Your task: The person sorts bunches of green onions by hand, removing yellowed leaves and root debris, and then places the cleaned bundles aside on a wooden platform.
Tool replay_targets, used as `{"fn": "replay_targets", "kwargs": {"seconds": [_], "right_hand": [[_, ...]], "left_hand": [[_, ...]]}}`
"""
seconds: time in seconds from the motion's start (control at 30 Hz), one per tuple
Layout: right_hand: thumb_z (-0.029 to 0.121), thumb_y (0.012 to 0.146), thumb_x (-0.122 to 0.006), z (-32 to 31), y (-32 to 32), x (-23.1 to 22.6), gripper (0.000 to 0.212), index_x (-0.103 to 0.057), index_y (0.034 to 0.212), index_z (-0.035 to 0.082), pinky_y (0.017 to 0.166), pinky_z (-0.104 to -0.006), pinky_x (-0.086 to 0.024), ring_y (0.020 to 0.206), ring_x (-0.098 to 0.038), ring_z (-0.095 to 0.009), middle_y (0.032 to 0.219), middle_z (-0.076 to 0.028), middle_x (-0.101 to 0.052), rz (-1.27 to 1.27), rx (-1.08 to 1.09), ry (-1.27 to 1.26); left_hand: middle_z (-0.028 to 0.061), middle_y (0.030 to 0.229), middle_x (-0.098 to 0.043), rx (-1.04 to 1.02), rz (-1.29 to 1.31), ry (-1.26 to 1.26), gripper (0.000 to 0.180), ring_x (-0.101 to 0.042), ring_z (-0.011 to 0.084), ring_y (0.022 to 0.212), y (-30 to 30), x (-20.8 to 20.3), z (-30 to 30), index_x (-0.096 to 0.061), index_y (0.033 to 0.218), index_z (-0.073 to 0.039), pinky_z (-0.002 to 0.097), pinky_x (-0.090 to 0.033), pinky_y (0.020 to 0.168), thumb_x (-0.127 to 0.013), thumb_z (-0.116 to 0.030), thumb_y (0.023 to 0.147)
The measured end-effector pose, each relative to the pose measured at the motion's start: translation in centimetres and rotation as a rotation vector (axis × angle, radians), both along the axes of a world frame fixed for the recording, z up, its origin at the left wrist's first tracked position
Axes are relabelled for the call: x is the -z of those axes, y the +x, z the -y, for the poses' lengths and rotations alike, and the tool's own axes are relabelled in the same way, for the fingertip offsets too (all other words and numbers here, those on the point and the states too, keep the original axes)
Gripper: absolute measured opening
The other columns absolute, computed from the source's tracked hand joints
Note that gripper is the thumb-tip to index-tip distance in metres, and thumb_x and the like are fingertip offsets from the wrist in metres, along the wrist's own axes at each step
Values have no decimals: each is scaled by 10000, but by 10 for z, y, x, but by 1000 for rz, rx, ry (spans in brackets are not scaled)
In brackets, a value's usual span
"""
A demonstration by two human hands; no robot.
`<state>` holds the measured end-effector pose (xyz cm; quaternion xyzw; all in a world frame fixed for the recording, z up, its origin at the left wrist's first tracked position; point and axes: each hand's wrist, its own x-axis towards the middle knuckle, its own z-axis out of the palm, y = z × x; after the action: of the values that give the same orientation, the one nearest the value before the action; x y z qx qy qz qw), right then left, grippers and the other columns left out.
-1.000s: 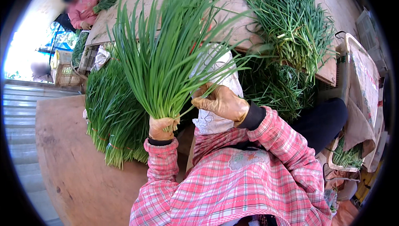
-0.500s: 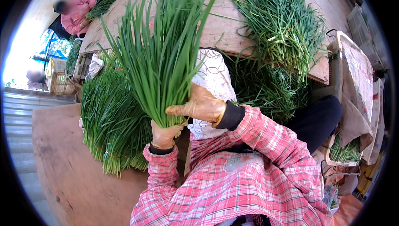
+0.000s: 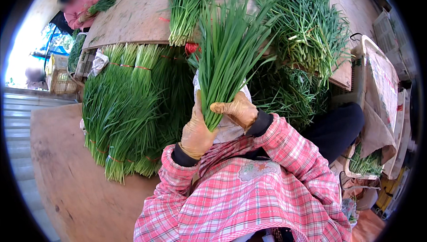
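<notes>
A bunch of garlic chives [image 3: 229, 59] stands nearly upright before me, leaves spread at the top and tilting slightly right. My left hand [image 3: 198, 130], in a tan glove, wraps round its lower left side. From the right, my gloved right hand [image 3: 240, 109] grips the same stems, thumb across the front. The cut ends are hidden behind my fingers. Beyond the bunch, a smaller pile of chives [image 3: 189, 10] lies on the wooden table [image 3: 133, 15]. A larger loose heap of chives [image 3: 307, 28] sits to its right, stems toward me.
Banded chive bundles [image 3: 124, 108] are stacked at my left on a plywood board [image 3: 80, 170]. Loose leaves [image 3: 293, 97] lie below the table's edge. A cloth-covered crate [image 3: 378, 90] stands at right. At far left a person in pink [image 3: 82, 8] handles greens.
The held bunch has moved right, away from the stacked bundles, and now leans the other way. My left hand has shifted from under the stem ends to the bunch's left side.
</notes>
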<state>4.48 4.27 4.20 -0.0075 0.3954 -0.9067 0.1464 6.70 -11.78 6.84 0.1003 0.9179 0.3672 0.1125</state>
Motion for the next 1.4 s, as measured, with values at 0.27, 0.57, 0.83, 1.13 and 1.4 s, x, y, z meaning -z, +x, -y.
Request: {"fn": "replay_targets", "kwargs": {"seconds": [0.27,0.57,0.83,1.13,1.4], "right_hand": [[91,735,-774,4,5,5,515,-539,1187,16,874,-345,-495,971,-607,-186,1087,-77,-626,68,4,-42],[144,741,-777,-3,-3,-7,472,-577,1143,-2,890,-341,-471,993,-585,-189,1077,-67,-641,-88,-54,278],[132,855,-647,-77,47,-16,285,-627,1093,-23,801,-268,-503,876,-611,-145,954,-97,-672,-104,-655,743],[123,792,-591,-38,42,-71,324,-603,1107,48,725,-347,-524,840,-635,-258,1079,-108,-629,-1061,-38,1392],[173,774,-526,-15,23,-24,374,-565,1096,-14,645,-336,-455,746,-567,-215,850,-92,-571,-1181,183,2192]], "left_hand": [[57,1323,-465,159,294,631,899,-444,189,1218,-7,-6,1,-183,1401,-16,359,-307,1070,-752,-200,729],[161,1108,-631,-78,-300,155,718,-651,257,939,-10,-13,-9,-333,1379,-21,324,-504,794,-688,-66,756],[83,847,-568,296,-644,-696,761,-545,264,632,-31,20,30,-326,1420,-90,369,-449,589,-614,-52,717],[108,964,-572,350,-753,-750,676,-571,259,586,-33,25,27,-360,1393,-140,371,-472,538,-583,-74,757],[134,1080,-598,341,-709,-747,709,-602,298,707,-30,17,28,-361,1384,-110,398,-491,622,-582,-10,718]]}}
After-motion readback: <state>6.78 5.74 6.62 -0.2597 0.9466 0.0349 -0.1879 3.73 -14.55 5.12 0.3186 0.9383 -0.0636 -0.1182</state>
